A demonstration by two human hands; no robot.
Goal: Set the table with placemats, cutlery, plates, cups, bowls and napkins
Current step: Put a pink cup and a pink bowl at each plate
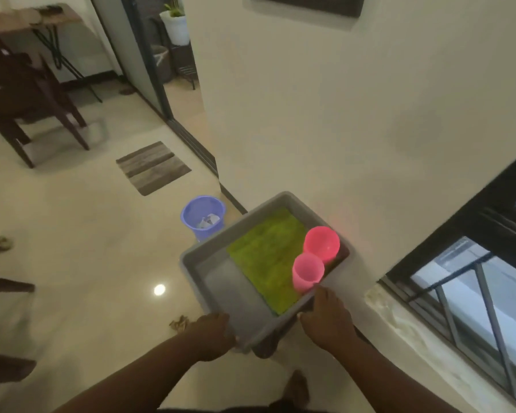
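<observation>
Left hand (212,333) and right hand (325,317) grip clamped on grey tub (218,281); fingertips hidden beneath.

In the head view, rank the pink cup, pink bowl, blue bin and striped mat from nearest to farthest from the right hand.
From the right hand, which holds the grey tray:
1. Pink cup, in the tray just above the hand.
2. Pink bowl, behind the cup.
3. Blue bin, on the floor, left.
4. Striped mat, farthest left.

Left hand (213,333) and right hand (325,320): both bare, no rings or watch seen. Forearms uncovered, no sleeves in view. Dark garment edge at bottom.
</observation>
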